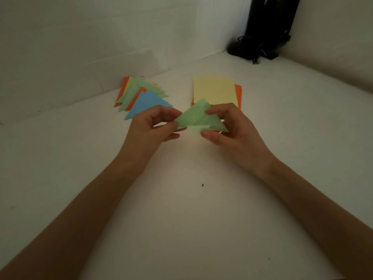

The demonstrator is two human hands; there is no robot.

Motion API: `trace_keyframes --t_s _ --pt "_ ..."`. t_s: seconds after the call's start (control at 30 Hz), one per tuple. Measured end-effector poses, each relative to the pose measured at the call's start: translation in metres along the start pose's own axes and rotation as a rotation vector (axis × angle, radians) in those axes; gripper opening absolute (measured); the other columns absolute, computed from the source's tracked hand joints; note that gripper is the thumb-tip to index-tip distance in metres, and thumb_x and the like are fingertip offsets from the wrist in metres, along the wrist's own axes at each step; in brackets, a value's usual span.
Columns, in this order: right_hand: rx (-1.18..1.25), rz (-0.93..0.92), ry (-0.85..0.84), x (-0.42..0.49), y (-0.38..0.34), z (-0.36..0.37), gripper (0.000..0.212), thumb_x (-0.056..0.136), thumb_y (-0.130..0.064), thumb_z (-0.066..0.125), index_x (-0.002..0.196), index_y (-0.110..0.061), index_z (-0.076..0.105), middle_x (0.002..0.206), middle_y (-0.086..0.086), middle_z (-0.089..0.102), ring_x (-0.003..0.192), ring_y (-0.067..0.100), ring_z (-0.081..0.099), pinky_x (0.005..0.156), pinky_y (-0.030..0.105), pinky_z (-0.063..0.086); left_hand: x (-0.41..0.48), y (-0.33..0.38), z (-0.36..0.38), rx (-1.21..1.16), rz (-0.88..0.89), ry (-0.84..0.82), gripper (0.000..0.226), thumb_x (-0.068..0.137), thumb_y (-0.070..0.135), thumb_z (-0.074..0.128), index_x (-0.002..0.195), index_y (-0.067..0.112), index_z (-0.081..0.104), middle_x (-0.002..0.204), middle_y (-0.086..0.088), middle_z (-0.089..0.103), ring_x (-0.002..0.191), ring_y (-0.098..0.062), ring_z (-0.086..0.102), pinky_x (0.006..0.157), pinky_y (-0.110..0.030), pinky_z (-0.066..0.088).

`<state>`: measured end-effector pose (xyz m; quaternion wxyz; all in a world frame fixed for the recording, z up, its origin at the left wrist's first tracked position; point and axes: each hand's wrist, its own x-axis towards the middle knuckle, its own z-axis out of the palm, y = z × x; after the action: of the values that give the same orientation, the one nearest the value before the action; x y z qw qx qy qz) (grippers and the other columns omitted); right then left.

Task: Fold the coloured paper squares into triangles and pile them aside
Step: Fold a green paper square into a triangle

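A pale green paper (196, 118), partly folded into a triangle, is held just above the white table between both hands. My left hand (154, 128) pinches its left corner between thumb and fingers. My right hand (232, 128) pinches its right side, thumb underneath and forefinger on top. Behind my left hand lies a fanned pile of folded triangles (141, 96), blue on top, with green, orange and yellow under it. Behind my right hand is a stack of flat squares (215, 89), yellow on top and orange below.
The white table (181, 209) meets white walls at the back and right. A black stand with cables (264, 37) occupies the far right corner. A small dark speck (202, 185) lies on the table between my forearms.
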<state>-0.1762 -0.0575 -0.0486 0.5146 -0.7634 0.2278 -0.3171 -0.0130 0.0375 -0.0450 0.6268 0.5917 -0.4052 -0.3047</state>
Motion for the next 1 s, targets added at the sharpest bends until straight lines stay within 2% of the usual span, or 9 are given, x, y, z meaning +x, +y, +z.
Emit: trace_keyframes --t_s 0.13,0.27,0.33,0.4,0.5,0.6,0.77,0.9,1.0 --pt "-0.091 -0.014 0.072 0.000 -0.001 -0.001 0.004 0.092 -0.027 0.055 0.095 -0.025 0.057 0.091 -0.010 0.060 0.067 0.005 0.060 0.060 0.016 0.045 -0.002 0.002 0.001 -0.024 -0.035 -0.073 0.023 0.090 -0.006 0.052 0.087 0.014 0.064 0.085 -0.001 0.069 0.078 -0.015 0.072 0.064 -0.019 0.054" --pt "-0.065 0.006 0.166 -0.001 0.000 0.000 0.002 0.093 -0.019 0.057 0.091 -0.020 0.057 0.076 -0.001 0.064 0.061 0.008 0.060 0.057 0.015 0.044 -0.003 0.004 0.003 -0.060 -0.090 -0.140 0.019 0.093 0.000 0.051 0.088 0.012 0.064 0.080 0.002 0.070 0.079 -0.017 0.072 0.062 -0.020 0.054" --pt "-0.022 0.007 0.196 -0.001 0.000 0.000 0.007 0.093 -0.015 0.059 0.092 -0.020 0.055 0.064 0.004 0.061 0.058 0.012 0.060 0.058 0.019 0.045 -0.005 0.006 0.006 -0.091 -0.118 -0.164 0.009 0.088 0.018 0.058 0.087 0.012 0.064 0.074 0.006 0.070 0.079 -0.018 0.072 0.060 -0.021 0.054" --pt "-0.003 -0.003 0.196 -0.002 0.000 0.000 0.013 0.093 -0.012 0.059 0.093 -0.024 0.052 0.060 0.001 0.060 0.058 0.012 0.060 0.059 0.020 0.046 -0.006 0.006 0.008 -0.058 -0.126 -0.179 0.023 0.074 0.032 0.063 0.087 0.012 0.062 0.071 0.006 0.070 0.076 -0.017 0.071 0.058 -0.020 0.054" --pt "-0.001 0.021 0.184 -0.002 -0.002 0.002 0.013 0.092 -0.014 0.059 0.098 -0.024 0.054 0.057 -0.005 0.059 0.058 0.010 0.059 0.060 0.022 0.050 -0.006 0.004 0.009 0.027 -0.101 -0.185 0.015 0.074 0.019 0.068 0.086 0.014 0.061 0.066 0.006 0.069 0.067 -0.012 0.070 0.055 -0.018 0.051" --pt "0.031 0.111 0.150 -0.002 -0.005 0.003 0.011 0.090 -0.017 0.061 0.101 -0.015 0.061 0.064 0.001 0.064 0.058 0.008 0.060 0.056 0.019 0.048 -0.006 0.002 0.009 0.085 -0.069 -0.186 0.009 0.081 0.007 0.067 0.083 0.014 0.062 0.063 0.007 0.067 0.063 -0.010 0.069 0.052 -0.015 0.049" --pt "0.080 0.129 0.087 -0.002 -0.005 0.003 0.011 0.091 -0.011 0.059 0.083 -0.010 0.065 0.073 0.013 0.059 0.066 0.020 0.053 0.060 0.031 0.041 -0.007 0.002 0.010 0.123 -0.049 -0.198 0.010 0.087 0.014 0.062 0.078 0.012 0.059 0.059 0.003 0.066 0.051 -0.008 0.062 0.046 -0.016 0.043" --pt "0.123 0.153 0.042 -0.003 -0.008 0.002 0.012 0.091 -0.009 0.057 0.081 -0.006 0.062 0.074 0.009 0.055 0.067 0.013 0.049 0.057 0.018 0.040 -0.008 0.000 0.012 0.182 -0.043 -0.211 0.014 0.090 0.015 0.059 0.076 0.014 0.055 0.051 0.003 0.063 0.042 -0.007 0.051 0.043 -0.016 0.038" --pt "0.113 0.160 0.065 -0.004 -0.008 0.002 0.013 0.090 -0.009 0.060 0.077 -0.010 0.063 0.068 -0.002 0.059 0.063 0.005 0.051 0.057 0.013 0.040 -0.008 -0.001 0.013 0.241 -0.015 -0.231 0.013 0.088 0.014 0.062 0.076 0.015 0.056 0.050 0.004 0.060 0.043 -0.007 0.049 0.045 -0.015 0.040"
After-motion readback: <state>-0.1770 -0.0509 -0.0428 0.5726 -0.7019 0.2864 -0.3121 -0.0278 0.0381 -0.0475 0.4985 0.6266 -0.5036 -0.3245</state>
